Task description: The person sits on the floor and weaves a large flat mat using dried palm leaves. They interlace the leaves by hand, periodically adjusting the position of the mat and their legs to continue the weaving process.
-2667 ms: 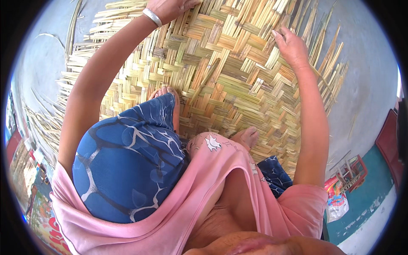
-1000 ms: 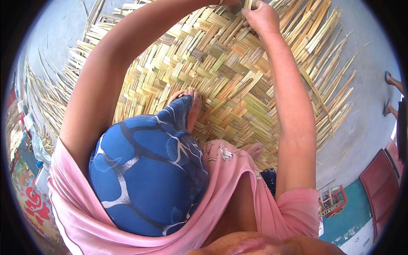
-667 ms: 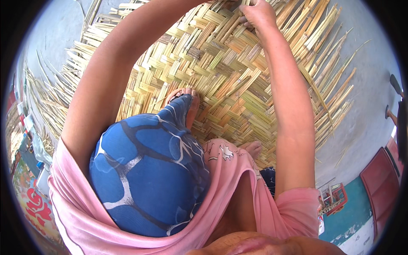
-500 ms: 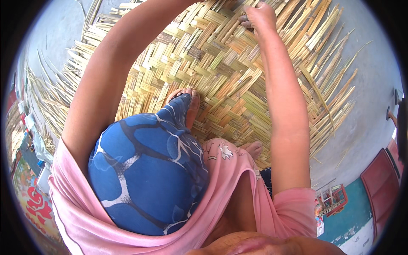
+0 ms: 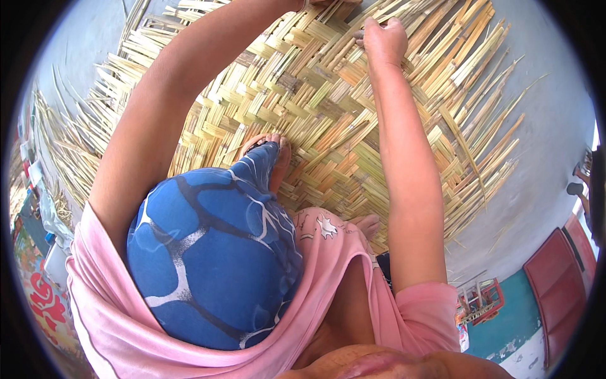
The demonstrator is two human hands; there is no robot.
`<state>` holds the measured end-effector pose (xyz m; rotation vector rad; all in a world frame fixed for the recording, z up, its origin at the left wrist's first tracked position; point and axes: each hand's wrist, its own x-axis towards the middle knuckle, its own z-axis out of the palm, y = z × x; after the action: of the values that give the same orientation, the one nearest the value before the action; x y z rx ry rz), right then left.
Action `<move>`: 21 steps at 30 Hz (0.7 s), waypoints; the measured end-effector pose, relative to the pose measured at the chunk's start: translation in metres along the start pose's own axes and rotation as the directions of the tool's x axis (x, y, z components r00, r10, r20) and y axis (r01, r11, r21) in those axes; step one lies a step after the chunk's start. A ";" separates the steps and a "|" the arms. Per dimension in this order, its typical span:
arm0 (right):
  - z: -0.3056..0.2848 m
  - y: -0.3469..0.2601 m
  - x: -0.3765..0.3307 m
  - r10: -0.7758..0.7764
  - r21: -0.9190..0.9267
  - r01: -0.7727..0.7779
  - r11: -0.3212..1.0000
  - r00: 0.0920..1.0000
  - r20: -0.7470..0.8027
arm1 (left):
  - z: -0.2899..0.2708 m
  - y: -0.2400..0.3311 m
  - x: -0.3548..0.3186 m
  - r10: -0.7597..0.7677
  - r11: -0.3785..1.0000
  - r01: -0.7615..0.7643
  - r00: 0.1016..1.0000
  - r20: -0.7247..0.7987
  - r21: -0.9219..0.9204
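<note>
A large woven mat (image 5: 315, 126) of pale bamboo strips lies on the floor, with loose strip ends (image 5: 486, 101) fanning out at its right and left edges. My right hand (image 5: 382, 41) rests on the mat near its far side, fingers curled down onto a bamboo strip (image 5: 360, 33). My left arm (image 5: 189, 95) reaches across the mat to the top of the picture. Only a sliver of my left hand (image 5: 333, 3) shows there, past a bracelet. My knee in blue patterned cloth (image 5: 208, 259) and my bare feet (image 5: 278, 158) are on the mat.
Grey concrete floor (image 5: 543, 139) surrounds the mat. A red panel (image 5: 562, 284) and a small red crate (image 5: 480, 300) on teal ground sit at the lower right. Colourful cloth and packets (image 5: 38, 252) lie at the left edge. Someone's foot (image 5: 577, 188) shows far right.
My right hand has slid from the top edge a little down and right along the mat. Since 2.7 s ago both arms moved closer together and the view shifted left.
</note>
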<state>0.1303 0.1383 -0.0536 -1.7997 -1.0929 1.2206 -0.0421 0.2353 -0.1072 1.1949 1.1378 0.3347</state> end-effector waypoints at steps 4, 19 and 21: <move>0.001 -0.006 0.000 -0.149 -0.534 0.150 0.832 0.988 0.046 | 0.004 0.007 -0.012 0.008 0.969 0.011 0.997 0.078 -0.247; -0.010 0.001 0.022 -0.201 -0.593 0.321 0.739 0.944 0.261 | 0.012 0.006 -0.032 0.103 0.857 -0.084 0.995 0.008 -0.508; -0.012 -0.007 0.020 -0.157 -0.615 0.283 0.735 0.955 0.252 | 0.020 0.000 -0.031 0.130 0.805 -0.197 0.979 -0.158 -0.560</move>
<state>0.1439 0.1583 -0.0510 -1.9771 -1.9701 0.9280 -0.0391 0.2016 -0.0925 0.7370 0.9293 0.8280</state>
